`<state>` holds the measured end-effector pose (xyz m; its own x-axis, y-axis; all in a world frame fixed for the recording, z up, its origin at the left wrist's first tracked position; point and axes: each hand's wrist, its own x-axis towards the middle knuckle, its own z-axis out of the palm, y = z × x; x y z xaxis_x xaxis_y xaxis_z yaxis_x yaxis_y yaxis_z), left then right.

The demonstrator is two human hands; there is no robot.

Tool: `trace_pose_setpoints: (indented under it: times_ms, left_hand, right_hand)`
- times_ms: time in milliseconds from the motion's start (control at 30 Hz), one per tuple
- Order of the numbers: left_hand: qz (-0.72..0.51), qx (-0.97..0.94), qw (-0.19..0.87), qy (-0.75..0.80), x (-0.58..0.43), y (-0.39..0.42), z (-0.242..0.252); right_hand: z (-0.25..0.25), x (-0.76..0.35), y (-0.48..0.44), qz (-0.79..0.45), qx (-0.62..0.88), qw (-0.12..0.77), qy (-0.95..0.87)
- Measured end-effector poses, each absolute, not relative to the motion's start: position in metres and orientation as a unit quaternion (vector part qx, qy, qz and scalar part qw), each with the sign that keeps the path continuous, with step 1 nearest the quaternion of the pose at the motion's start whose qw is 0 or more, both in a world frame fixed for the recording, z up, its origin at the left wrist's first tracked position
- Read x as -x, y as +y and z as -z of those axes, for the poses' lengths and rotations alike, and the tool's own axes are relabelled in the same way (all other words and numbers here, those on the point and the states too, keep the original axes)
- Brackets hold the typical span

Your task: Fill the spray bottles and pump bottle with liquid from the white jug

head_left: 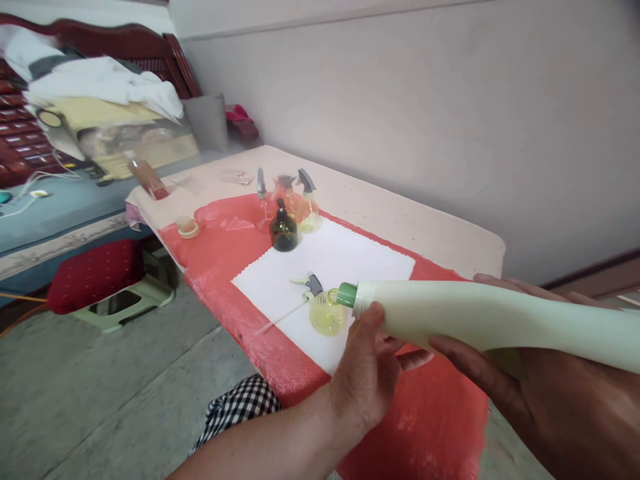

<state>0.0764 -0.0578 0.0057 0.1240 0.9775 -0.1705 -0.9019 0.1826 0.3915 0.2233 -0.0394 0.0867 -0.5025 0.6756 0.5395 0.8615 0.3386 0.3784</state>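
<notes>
My right hand is wrapped around a large pale green bottle, held on its side with its green neck pointing left. My left hand pinches the bottle just behind the neck, thumb on top. The neck hovers right above a small open yellow bottle standing on a white cloth. A grey spray head with a long white tube lies on the cloth beside that yellow bottle.
A red plastic sheet covers the near part of a beige table. At the back stand a dark green round bottle, a few spray bottles, a tape roll and a brown bottle. A red stool sits left.
</notes>
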Motion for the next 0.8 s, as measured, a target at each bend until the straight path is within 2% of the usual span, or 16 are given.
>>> trace_pose_setpoints:
  times_ms: [300, 533, 800]
  left_hand:
    - [-0.632, -0.100, 0.743, 0.197, -0.077, -0.059, -0.005]
    - [-0.633, -0.102, 0.742, 0.194, -0.077, -0.059, -0.007]
    - [-0.635, -0.101, 0.742, 0.190, -0.077, -0.059, -0.006]
  right_hand:
    - [-0.081, -0.229, -0.034, 0.322, 0.461, 0.147, -0.814]
    - [-0.093, -0.216, -0.048, 0.266, 0.532, 0.108, -0.796]
    - [-0.088, -0.223, -0.038, 0.306, 0.478, 0.134, -0.813]
